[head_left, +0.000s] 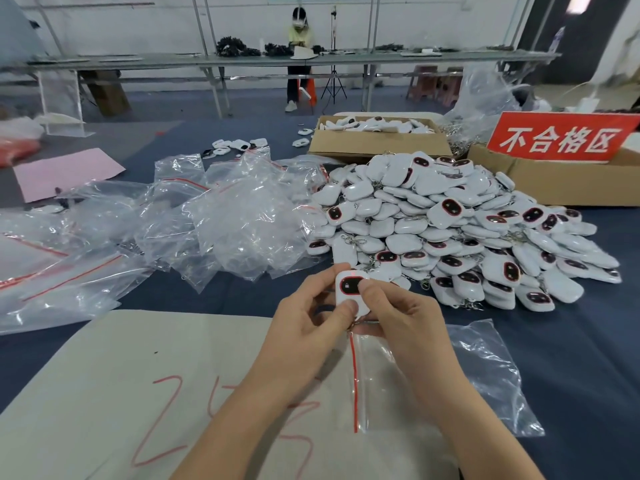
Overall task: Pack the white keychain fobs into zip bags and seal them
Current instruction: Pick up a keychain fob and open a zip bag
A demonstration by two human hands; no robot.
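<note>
Nearest us, our left hand [308, 317] and right hand [398, 317] together pinch one white fob [350, 289] above an unsealed zip bag [485, 375]. Beyond, empty bags [235, 216] and a large fob heap [450, 223] remain: we judge packing barely begun.

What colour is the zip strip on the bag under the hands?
Red, on the clear plastic zip bag; head view.
</note>
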